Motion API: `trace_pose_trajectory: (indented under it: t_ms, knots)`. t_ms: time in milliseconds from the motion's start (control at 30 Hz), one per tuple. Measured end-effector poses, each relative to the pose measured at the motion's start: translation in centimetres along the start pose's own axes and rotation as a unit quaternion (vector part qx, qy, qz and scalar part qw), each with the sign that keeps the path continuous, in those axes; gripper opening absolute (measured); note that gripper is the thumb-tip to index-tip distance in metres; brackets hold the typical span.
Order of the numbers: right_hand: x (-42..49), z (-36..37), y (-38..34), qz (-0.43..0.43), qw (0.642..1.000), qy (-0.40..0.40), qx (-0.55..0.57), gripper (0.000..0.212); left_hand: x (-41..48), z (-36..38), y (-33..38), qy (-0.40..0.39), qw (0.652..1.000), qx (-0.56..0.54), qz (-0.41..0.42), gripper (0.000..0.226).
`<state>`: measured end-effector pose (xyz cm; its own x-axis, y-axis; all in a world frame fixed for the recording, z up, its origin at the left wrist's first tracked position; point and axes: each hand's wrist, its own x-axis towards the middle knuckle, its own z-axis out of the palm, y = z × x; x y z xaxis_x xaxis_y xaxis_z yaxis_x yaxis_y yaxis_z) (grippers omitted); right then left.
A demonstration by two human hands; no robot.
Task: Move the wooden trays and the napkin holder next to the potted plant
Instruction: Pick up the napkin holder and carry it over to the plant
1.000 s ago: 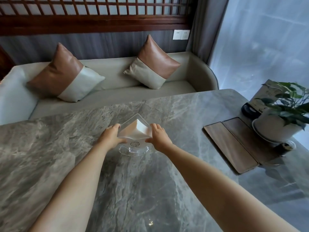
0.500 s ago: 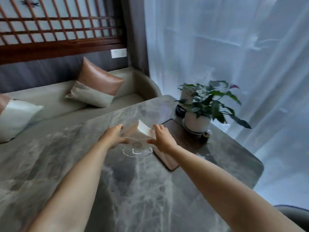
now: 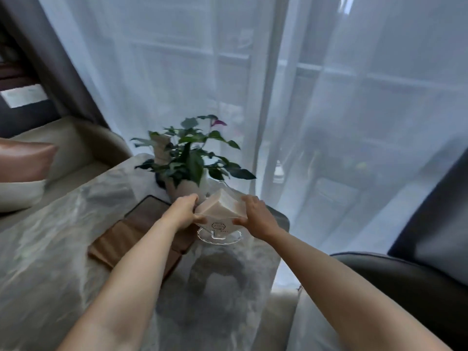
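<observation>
A clear napkin holder [image 3: 219, 230] with a round foot and a stack of white napkins is held between both hands, just in front of the potted plant [image 3: 188, 158]. My left hand [image 3: 184, 211] grips its left side and my right hand [image 3: 255, 215] grips its right side. Its foot is low over the marble table [image 3: 63, 224] near the far corner; I cannot tell if it touches. Two dark wooden trays [image 3: 136, 224] lie side by side left of the holder, partly hidden by my left forearm. The plant stands in a pale pot.
A sheer white curtain [image 3: 304, 97] hangs right behind the table's far edge. A dark chair back [image 3: 405, 279] is at the lower right. A beige sofa with a brown cushion [image 3: 25, 160] is at the left.
Both hands have carried the napkin holder from the middle of the table to the right, over the trays, to the corner by the potted plant. The view has swung right.
</observation>
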<state>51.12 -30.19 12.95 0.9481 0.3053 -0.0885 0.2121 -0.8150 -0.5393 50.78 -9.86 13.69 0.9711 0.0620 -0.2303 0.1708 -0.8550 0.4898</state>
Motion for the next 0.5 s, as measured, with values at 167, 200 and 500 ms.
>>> trace_pose_trajectory:
  t_ms: [167,200,500]
  knots:
    - [0.9,-1.6,5.7,0.052,0.998,0.019,-0.001,0.061,4.3,3.0,5.2,-0.046,0.998,0.018,0.025,0.072]
    - [1.2,-1.8,6.6,0.060,0.998,0.021,-0.001,0.061,5.1,3.5,6.0,-0.051,0.998,0.021,0.027,0.076]
    - [4.3,-2.7,11.9,0.091,0.995,0.029,0.000,0.062,11.0,6.6,9.5,-0.059,0.996,0.043,0.048,0.080]
